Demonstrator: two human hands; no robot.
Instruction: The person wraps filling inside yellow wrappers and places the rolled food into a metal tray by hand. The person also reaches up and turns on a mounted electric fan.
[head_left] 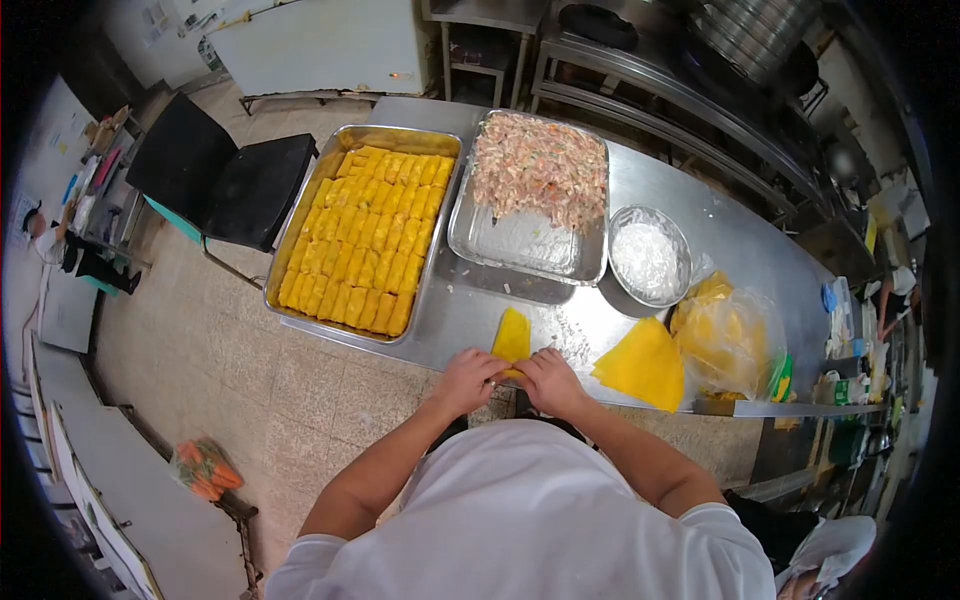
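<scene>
At the table's near edge, my left hand point(468, 381) and my right hand point(552, 384) pinch the two sides of a yellow wrapper point(512, 335). Its near end is folded over and its narrow far part lies flat on the steel. Any filling inside is hidden by my fingers. To the right lies a stack of yellow wrapper sheets point(645, 365). Ahead stands a metal tray point(530, 252), its far part covered in chopped meat-like filling point(540, 165). A round metal bowl point(650, 258) with a whitish content sits beside it. Neat rows of yellow rolls point(365, 235) fill a deep tray at left.
A clear plastic bag of yellow wrappers point(735, 335) rests at the table's right. A black chair point(225, 180) stands past the left tray. On the floor lies a bag of carrots point(205, 468). Other people appear at far left point(75, 245) and lower right point(830, 550).
</scene>
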